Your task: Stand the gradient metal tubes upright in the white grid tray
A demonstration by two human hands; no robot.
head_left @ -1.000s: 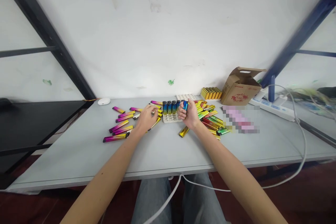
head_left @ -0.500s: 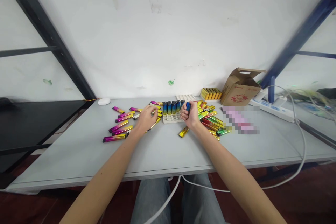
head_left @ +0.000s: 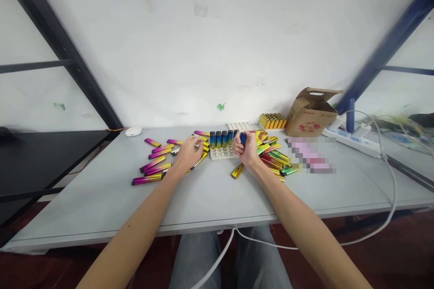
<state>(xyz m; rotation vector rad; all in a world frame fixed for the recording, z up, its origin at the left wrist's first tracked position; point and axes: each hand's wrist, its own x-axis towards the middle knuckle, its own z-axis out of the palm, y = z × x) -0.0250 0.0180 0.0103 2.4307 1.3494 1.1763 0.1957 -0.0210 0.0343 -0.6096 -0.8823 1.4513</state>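
My right hand (head_left: 247,148) is wrapped round a dark blue cylinder (head_left: 243,138), at the right end of a white holed tray (head_left: 222,154). Several blue-and-gold cylinders (head_left: 219,139) with dark tops stand upright in that tray's back part. My left hand (head_left: 190,151) is over the pile on the left, its fingers curled near yellow pieces; what they hold, if anything, is too small to tell. Purple-and-yellow pieces (head_left: 152,163) lie left of it. Gold, red and green pieces (head_left: 276,158) are heaped right of my right hand.
Behind are a second white tray (head_left: 240,125) and a block of yellow cylinders (head_left: 273,121). At right sit an open cardboard box (head_left: 310,115), a pixelated pink item (head_left: 310,153) and a power strip (head_left: 356,140). A white case (head_left: 133,131) lies back left; a white cable (head_left: 389,207) hangs in front.
Both hands stay almost in the same place, with the blue cylinder still in my right hand. The view has shifted very slightly.
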